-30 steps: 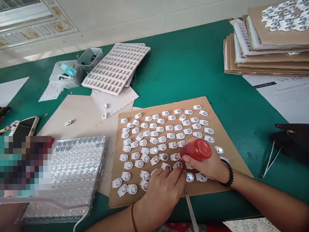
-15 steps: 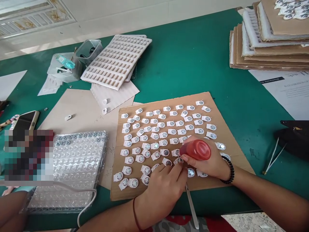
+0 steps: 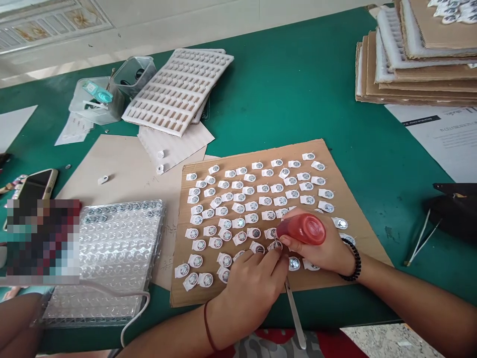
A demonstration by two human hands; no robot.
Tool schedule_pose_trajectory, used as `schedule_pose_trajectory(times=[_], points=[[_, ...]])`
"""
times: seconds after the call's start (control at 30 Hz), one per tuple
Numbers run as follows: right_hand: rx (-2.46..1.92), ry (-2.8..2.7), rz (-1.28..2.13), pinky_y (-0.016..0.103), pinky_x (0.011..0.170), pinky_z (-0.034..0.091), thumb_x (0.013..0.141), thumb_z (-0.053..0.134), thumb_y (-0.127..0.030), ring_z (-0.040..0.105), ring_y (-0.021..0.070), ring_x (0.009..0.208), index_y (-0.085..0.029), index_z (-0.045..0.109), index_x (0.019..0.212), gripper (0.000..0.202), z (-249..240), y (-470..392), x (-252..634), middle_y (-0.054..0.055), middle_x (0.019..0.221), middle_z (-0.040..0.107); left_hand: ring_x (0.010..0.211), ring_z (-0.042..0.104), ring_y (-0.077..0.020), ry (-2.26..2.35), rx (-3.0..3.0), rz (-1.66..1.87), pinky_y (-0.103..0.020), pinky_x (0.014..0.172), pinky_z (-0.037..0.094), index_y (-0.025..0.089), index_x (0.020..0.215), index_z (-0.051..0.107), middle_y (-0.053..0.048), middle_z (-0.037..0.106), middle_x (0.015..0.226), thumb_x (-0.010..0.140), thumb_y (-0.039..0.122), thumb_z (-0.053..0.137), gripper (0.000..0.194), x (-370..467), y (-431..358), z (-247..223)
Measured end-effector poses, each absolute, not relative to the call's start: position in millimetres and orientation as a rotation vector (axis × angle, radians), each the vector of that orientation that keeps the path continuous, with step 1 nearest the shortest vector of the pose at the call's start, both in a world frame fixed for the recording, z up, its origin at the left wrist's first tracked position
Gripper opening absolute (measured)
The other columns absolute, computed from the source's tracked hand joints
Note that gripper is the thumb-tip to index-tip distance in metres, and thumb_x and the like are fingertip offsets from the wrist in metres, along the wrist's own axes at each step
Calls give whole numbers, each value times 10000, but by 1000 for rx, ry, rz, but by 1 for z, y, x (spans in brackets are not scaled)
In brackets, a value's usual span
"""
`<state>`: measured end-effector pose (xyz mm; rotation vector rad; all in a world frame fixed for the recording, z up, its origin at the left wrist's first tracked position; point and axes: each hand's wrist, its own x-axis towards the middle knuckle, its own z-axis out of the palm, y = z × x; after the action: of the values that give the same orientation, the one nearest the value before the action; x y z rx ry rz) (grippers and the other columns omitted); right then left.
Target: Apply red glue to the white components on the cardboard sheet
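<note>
Many small round parts with white paper tabs (image 3: 277,188) lie in rough rows on a cardboard sheet (image 3: 354,253). My right hand (image 3: 330,256) is wrapped around a red squeeze bottle (image 3: 303,228), tipped so its base faces up and its nozzle points down to the left. My left hand (image 3: 253,278) is closed, its fingertips pinching the edge of one round part (image 3: 276,244) right under the nozzle. From beneath the left hand a slim metal tool (image 3: 295,314) sticks out toward me; whether the fingers also grip it is hidden.
Bubble-textured clear plastic trays (image 3: 108,258) and a phone (image 3: 35,191) are at left, with another person's arm (image 3: 18,318). White foam trays (image 3: 179,89) and plastic tubs (image 3: 134,74) stand behind. Stacked cardboard (image 3: 413,87) and tweezers (image 3: 421,243) are at right.
The view has shifted slightly. Both hands and the red bottle keep almost the same place over the same round part.
</note>
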<state>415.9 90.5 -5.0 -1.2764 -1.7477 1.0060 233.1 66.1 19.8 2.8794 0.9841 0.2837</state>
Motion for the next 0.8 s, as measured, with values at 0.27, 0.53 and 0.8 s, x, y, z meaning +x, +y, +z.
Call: schedule_pose_trajectory(times=[0.27,0.53,0.8], points=[[-1266,-1736,1000,251,600,466,751,662,-336,580,127,671,-238,560,807,152,-4,91,415,-27,747,618,611,592,-138,976,2827,335,-271,559,491,162,915,570,-28,651,834,844,105,375,215,233,68,21],[-1267,-1704,1027,253,617,471,751,655,-336,588,131,687,-229,567,801,148,-3,93,416,-21,763,624,628,602,-139,967,2803,354,-271,601,497,159,941,576,-30,657,837,831,100,404,212,233,68,19],[-1292,-1697,950,252,642,494,750,655,-370,602,136,712,-220,585,791,170,-4,93,415,-12,779,633,659,614,-149,964,2777,373,-300,608,522,166,985,579,-22,662,895,825,105,444,218,232,69,19]])
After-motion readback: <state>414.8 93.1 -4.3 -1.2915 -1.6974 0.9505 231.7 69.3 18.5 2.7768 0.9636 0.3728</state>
